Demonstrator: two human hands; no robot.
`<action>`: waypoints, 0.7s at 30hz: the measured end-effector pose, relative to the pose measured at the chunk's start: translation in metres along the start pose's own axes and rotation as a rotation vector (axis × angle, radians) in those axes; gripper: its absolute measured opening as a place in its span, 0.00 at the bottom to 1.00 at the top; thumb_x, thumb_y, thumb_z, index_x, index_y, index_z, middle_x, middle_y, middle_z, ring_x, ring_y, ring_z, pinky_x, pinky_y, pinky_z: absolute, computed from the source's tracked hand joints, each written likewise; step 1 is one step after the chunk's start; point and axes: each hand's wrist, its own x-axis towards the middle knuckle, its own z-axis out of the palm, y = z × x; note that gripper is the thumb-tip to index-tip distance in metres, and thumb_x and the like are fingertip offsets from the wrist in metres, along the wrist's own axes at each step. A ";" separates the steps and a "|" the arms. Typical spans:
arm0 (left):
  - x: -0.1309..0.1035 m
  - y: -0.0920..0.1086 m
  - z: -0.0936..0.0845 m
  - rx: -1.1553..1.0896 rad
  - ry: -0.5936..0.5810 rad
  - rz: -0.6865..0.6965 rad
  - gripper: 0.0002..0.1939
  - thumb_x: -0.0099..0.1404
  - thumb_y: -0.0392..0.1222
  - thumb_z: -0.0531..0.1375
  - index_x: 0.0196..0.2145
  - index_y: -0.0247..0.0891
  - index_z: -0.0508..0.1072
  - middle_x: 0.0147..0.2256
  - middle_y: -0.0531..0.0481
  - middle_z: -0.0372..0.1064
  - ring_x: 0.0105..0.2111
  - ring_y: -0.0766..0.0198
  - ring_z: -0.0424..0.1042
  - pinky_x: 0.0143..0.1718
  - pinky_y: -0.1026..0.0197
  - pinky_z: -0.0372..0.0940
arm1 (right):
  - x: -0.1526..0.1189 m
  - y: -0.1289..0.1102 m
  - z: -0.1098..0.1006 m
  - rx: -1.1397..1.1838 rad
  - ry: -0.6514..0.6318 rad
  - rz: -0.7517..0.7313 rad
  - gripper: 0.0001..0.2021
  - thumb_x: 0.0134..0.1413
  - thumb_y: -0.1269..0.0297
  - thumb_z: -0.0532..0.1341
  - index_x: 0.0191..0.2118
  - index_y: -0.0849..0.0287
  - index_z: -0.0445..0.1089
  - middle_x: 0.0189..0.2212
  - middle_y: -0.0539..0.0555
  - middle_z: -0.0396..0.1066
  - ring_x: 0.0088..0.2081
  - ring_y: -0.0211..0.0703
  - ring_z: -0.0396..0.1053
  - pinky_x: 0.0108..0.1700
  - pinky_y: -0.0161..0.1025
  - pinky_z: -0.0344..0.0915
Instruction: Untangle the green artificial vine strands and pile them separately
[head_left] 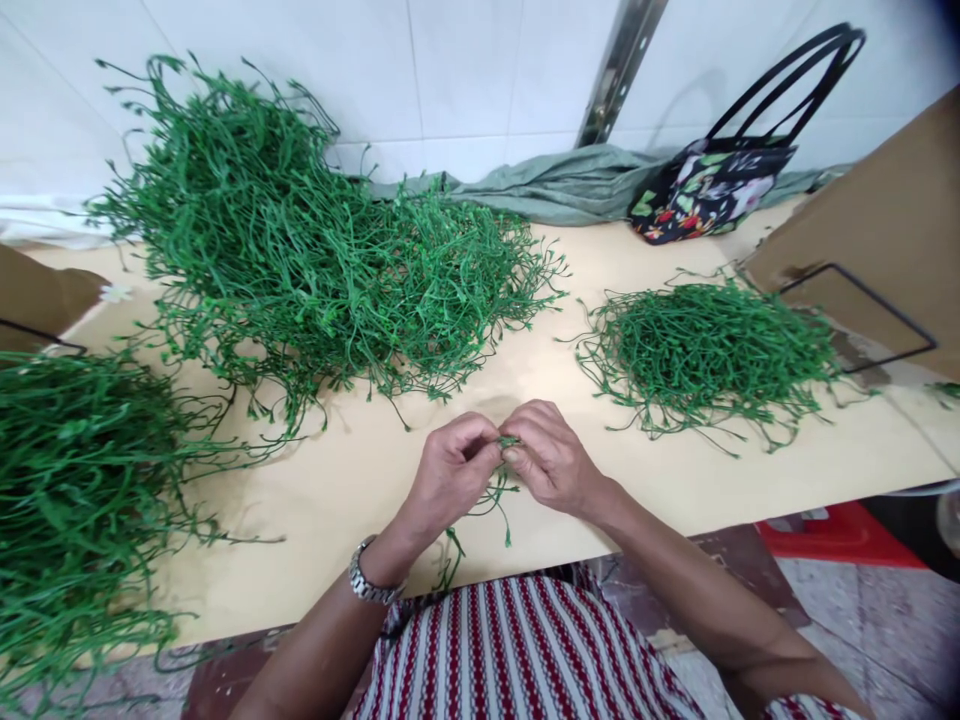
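Both of my hands meet over the front middle of the pale yellow table [322, 490]. My left hand [457, 465], with a metal watch on its wrist, pinches a thin green plastic stem [506, 508]. My right hand [551, 458] is closed on the same stem piece, its fingertips touching those of the left. Part of the stem hangs below the fingers; the joint between the fingertips is mostly hidden. Another small green stem [450, 560] lies at the table's front edge, below my left hand.
A large heap of green stems [300, 240] spreads at the back left, another [75, 500] at the far left, a smaller one [712, 345] at the right. Behind are a green cloth [562, 185] and flowered bag [709, 190]. A cardboard box [885, 220] stands right.
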 end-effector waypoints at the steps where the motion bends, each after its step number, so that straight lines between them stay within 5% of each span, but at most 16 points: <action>1: 0.000 0.001 -0.001 0.039 -0.013 0.018 0.06 0.55 0.32 0.55 0.21 0.35 0.66 0.20 0.56 0.57 0.21 0.71 0.56 0.24 0.68 0.53 | 0.000 0.000 -0.002 0.001 -0.015 0.002 0.09 0.59 0.63 0.48 0.35 0.60 0.62 0.29 0.55 0.65 0.34 0.42 0.62 0.40 0.43 0.59; 14: -0.006 0.019 -0.010 0.324 -0.149 0.110 0.08 0.57 0.31 0.53 0.26 0.35 0.70 0.23 0.52 0.66 0.23 0.69 0.62 0.26 0.67 0.56 | -0.002 -0.002 -0.013 -0.036 -0.056 -0.054 0.08 0.58 0.65 0.51 0.31 0.59 0.64 0.28 0.53 0.68 0.33 0.41 0.63 0.44 0.45 0.59; 21: -0.011 0.010 0.002 0.212 -0.015 0.059 0.07 0.57 0.31 0.53 0.26 0.34 0.71 0.22 0.52 0.66 0.23 0.69 0.63 0.26 0.68 0.57 | -0.008 -0.011 -0.001 0.116 0.017 0.042 0.13 0.58 0.68 0.50 0.48 0.62 0.61 0.35 0.57 0.68 0.37 0.43 0.64 0.40 0.44 0.62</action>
